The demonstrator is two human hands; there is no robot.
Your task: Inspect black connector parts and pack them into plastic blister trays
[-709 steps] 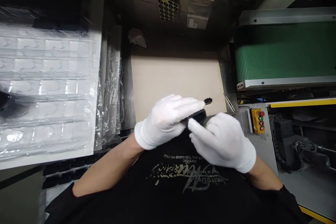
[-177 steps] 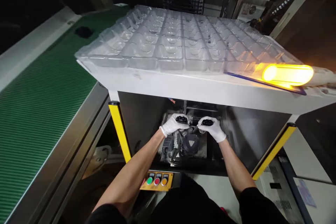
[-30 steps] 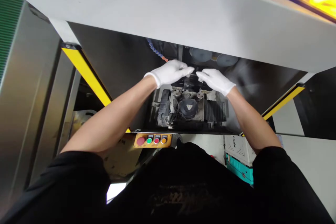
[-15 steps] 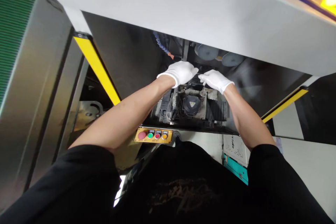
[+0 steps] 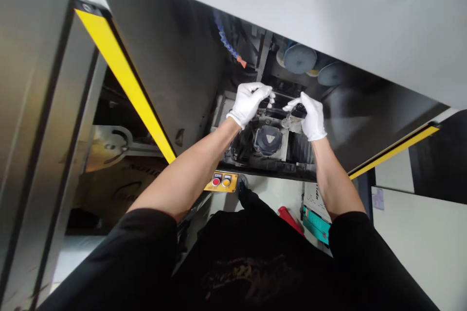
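Both hands wear white gloves and are held over the machine's open bay. My left hand has its thumb and forefinger brought together in a pinch, the other fingers curled below. Across a small gap, my right hand has its fingers bent toward the left one. A thin line runs between the fingertips; whether it is a held piece or a machine edge I cannot tell. Below the hands sits a dark round-cornered cap with a pale triangle label. Small clear round shapes show beside the right fingers, too faint to name.
A blue jointed hose with an orange nozzle hangs behind the hands. Grey wheels stand at the back right. Yellow-edged posts flank the bay, a white panel overhangs it, and a button box sits in front.
The view has shifted, with the bay appearing closer. My hands have moved slightly apart and turned, fingertips now more raised. Part of the button box is now hidden behind my left arm.
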